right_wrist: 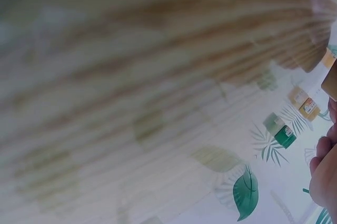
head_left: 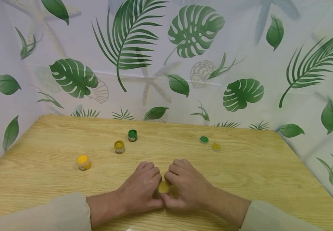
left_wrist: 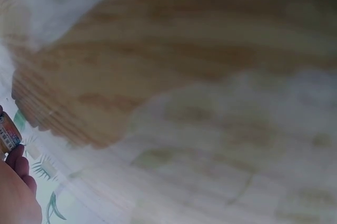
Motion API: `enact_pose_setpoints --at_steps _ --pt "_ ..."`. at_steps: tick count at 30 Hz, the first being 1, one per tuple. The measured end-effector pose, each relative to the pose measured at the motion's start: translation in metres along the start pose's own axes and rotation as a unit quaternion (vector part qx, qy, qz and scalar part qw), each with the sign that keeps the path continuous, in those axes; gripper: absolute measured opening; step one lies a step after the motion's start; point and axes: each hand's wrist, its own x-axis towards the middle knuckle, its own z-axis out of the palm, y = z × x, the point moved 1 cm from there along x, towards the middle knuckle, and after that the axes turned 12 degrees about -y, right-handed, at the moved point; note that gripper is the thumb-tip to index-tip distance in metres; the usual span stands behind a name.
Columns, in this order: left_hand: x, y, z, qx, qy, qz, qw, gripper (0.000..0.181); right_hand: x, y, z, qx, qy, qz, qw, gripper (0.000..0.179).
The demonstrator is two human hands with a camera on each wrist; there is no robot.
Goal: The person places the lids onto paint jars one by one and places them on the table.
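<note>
Near the front of the table both hands meet around a small paint jar (head_left: 163, 187) with a dull yellow top. My left hand (head_left: 144, 189) grips it from the left, and a printed label shows on the jar (left_wrist: 9, 133) above the fingers in the left wrist view. From the other side my right hand (head_left: 188, 186) grips it, fingers curled and thumb at the near edge. Much of the jar's side is hidden by the hands. In the right wrist view only part of the right hand (right_wrist: 324, 176) shows, at the right edge.
Left of the hands and farther back stand an orange-yellow jar (head_left: 83, 162), a mustard jar (head_left: 119, 147) and a green jar (head_left: 132, 135). A green lid (head_left: 204, 140) and a yellow lid (head_left: 216, 147) lie at the back right. A leaf-patterned cloth (head_left: 143, 106) rises behind the wooden table (head_left: 256, 173).
</note>
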Motion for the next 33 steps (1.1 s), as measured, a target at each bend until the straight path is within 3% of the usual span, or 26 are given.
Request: enact_pose_setpoints --at_steps 10,17,25,33 --pt "0.0004 0.0006 -0.0005 0.010 -0.006 0.003 0.9999 0.038 0.0004 -0.0008 -0.0008 -0.003 -0.006 0.005 1.0000 0.047" --pt "-0.0004 0.0000 -0.0008 -0.002 0.004 -0.007 1.0000 0.035 -0.0009 -0.0003 -0.0010 0.006 -0.015 0.022 0.9996 0.033" --pt "-0.0002 -0.0002 0.0000 -0.012 0.021 -0.014 0.9996 0.032 -0.0010 0.0001 -0.0026 0.011 -0.007 -0.003 0.9999 0.029" --pt "0.0001 0.0002 -0.0003 -0.005 0.027 -0.014 0.9995 0.031 -0.0012 0.0005 -0.0020 0.016 -0.012 0.002 0.9998 0.025"
